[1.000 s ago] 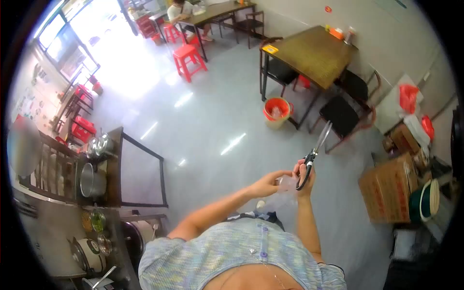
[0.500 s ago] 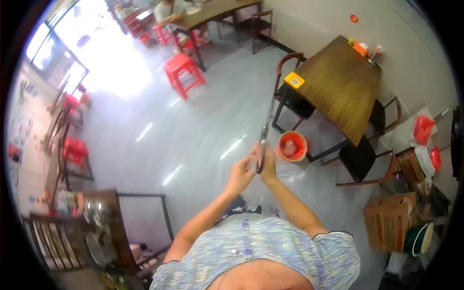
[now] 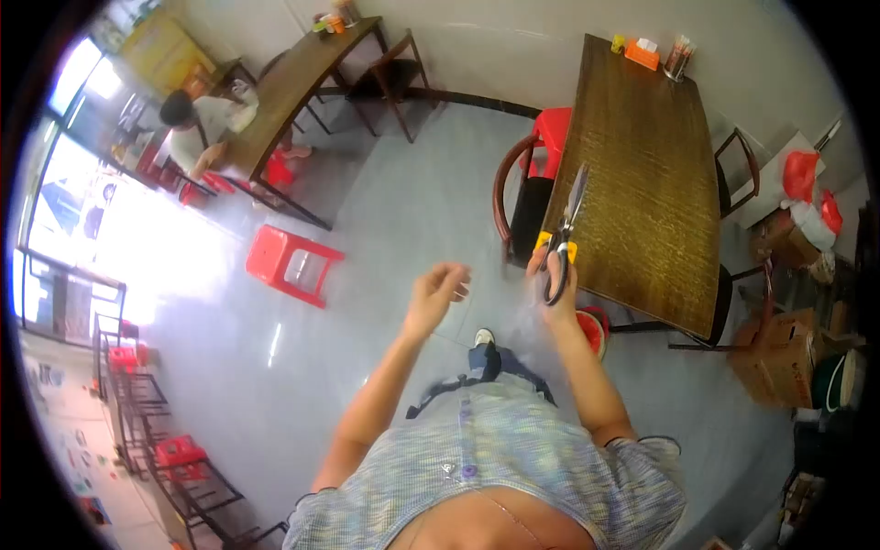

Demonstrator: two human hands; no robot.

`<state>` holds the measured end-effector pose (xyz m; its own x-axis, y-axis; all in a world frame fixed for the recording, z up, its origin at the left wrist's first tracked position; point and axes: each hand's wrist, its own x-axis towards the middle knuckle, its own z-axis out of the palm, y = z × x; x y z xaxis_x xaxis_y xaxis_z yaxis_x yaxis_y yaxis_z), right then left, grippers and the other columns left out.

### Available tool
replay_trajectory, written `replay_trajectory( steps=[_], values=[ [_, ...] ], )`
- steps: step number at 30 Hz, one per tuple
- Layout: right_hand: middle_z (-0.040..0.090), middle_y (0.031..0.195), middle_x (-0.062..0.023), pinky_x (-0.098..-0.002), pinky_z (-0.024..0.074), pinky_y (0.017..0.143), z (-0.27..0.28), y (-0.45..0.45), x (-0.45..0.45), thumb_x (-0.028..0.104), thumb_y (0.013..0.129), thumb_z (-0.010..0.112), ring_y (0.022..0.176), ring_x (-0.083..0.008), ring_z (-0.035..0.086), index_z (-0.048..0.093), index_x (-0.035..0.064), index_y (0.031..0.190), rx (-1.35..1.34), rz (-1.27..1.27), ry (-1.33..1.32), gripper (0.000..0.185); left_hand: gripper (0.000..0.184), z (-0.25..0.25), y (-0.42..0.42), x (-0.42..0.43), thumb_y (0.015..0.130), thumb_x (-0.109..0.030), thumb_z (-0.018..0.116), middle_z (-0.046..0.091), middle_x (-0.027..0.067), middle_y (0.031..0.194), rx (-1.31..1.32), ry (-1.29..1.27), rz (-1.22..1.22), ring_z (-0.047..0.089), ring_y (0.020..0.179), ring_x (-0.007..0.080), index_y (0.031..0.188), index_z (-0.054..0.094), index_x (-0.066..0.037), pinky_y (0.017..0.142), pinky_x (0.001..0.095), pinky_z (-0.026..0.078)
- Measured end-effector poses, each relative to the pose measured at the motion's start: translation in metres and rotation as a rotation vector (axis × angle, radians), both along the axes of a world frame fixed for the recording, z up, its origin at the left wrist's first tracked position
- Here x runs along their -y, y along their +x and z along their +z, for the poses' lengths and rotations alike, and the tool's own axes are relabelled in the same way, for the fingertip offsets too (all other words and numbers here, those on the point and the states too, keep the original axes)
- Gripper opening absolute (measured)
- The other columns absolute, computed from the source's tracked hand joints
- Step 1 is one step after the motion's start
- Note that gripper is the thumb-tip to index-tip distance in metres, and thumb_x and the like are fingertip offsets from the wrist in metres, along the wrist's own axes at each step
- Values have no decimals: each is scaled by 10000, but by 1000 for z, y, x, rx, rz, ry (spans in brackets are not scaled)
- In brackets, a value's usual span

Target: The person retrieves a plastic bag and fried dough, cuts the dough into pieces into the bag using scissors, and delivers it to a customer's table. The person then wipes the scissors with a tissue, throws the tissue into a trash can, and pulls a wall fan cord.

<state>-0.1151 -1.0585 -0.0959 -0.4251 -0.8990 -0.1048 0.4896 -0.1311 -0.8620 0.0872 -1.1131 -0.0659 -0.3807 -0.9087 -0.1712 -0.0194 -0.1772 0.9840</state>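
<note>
1 person (image 3: 213, 119) sits at a wooden table (image 3: 282, 105), with 1 red stool (image 3: 269, 258) standing near it.

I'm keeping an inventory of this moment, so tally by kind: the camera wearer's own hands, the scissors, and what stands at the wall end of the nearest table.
Hands, left hand and right hand: 2
Scissors: 1
Orange tissue box: 1
Yellow container: 1
Chopstick holder: 1
Total: 6

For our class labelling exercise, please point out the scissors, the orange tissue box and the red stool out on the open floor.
Scissors (image 3: 566, 225), head view: near the pivot.
Orange tissue box (image 3: 643, 57), head view: its front side.
Red stool (image 3: 272, 257), head view: the seat.
</note>
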Motion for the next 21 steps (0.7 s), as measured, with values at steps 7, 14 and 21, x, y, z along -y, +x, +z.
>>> replay_trajectory(
  steps=[7,14,21],
  values=[
    [536,680,-67,-258,367,434,27,-38,192,462,873,454,510,-143,480,536,58,907,178,16,-109,414,240,6,23,234,876,-235,535,572,28,769,35,106,135,527,635,91,946,604,-15,588,215,446],
    [534,666,-91,-244,366,387,4,-76,329,485,893,384,462,-162,464,541,43,948,242,-206,-271,472,217,8,-29,484,854,-198,564,537,21,673,93,-92,-166,477,584,75,866,613,13,531,207,393],
    [548,688,-129,-246,432,476,9,-97,373,349,903,459,510,-165,490,517,19,1020,327,-404,-498,355,225,15,-265,655,851,-204,540,565,22,660,170,-415,-655,498,582,85,857,617,7,524,239,404]
  ],
)
